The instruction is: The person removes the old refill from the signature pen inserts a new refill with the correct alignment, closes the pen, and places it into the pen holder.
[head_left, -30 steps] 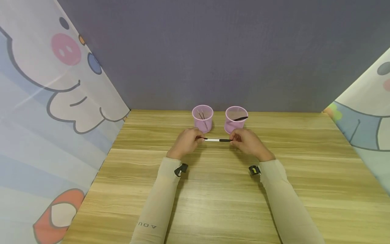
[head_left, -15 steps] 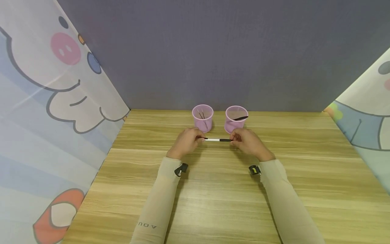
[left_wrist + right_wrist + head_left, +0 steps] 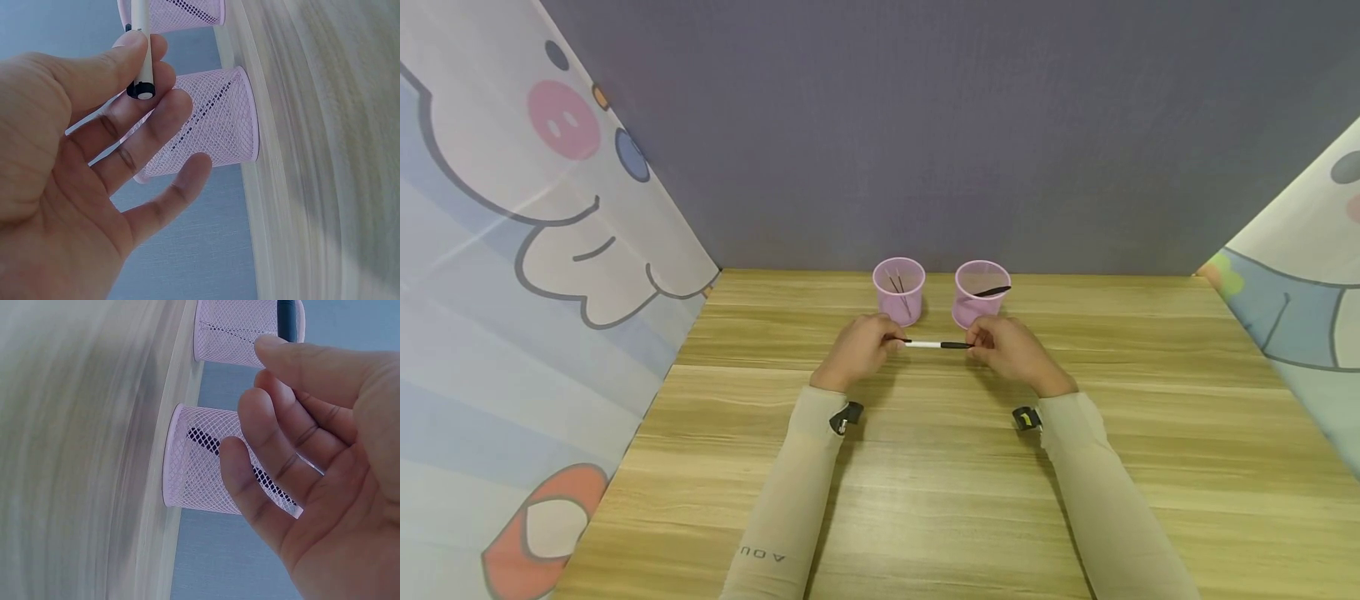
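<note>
A pen [image 3: 925, 344] with a white barrel and a black cap lies level between both hands, in front of two pink mesh pen holders. My left hand [image 3: 859, 350] pinches its white end between thumb and fingers; in the left wrist view the black end plug of the pen [image 3: 144, 69] shows below the thumb. By the dark cap [image 3: 287, 320], my right hand [image 3: 1009, 352] pinches the other end, its remaining fingers loosely bent. The left pen holder [image 3: 900, 304] contains thin dark sticks. Inside the right pen holder [image 3: 973, 308] a thick black item leans on the rim.
The wooden table [image 3: 925, 500] reaches back to a grey wall panel [image 3: 955, 150]. Cartoon-printed curtains [image 3: 490, 292] hang at the left and right sides. Both pen holders stand near the table's back edge, just beyond the hands.
</note>
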Motion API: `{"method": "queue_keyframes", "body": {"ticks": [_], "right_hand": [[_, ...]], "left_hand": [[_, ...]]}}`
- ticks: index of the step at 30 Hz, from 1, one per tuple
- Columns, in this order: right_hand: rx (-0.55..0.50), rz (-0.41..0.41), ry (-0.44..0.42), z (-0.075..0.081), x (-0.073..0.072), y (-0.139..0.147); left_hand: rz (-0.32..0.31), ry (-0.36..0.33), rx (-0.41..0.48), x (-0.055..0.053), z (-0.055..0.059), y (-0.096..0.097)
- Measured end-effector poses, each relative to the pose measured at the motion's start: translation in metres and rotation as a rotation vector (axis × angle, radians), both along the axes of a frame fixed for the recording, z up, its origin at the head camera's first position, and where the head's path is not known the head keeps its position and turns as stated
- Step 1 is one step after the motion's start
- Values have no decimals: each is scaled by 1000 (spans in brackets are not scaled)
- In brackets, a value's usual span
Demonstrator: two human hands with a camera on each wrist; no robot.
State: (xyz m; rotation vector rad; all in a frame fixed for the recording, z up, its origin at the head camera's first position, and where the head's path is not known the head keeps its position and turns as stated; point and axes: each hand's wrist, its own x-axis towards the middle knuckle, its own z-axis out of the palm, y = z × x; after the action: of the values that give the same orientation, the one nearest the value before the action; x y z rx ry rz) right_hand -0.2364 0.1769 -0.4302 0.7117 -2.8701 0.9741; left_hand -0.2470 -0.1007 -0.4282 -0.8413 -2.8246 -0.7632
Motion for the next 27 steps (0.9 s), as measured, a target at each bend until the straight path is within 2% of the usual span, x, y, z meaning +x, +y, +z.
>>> {"method": "queue_keyframes", "body": {"ticks": [9,19,27], "right_hand": [[-12,-13,-7,-2,-1,0],[-51,-22,-72,-1,-1,4],[-29,0,-51,-1,-1,4]], "left_hand": [[-3,1,4,0,1,0],[16,-7,8,0,2,-3],[24,-8,4,0,3,-2]]}}
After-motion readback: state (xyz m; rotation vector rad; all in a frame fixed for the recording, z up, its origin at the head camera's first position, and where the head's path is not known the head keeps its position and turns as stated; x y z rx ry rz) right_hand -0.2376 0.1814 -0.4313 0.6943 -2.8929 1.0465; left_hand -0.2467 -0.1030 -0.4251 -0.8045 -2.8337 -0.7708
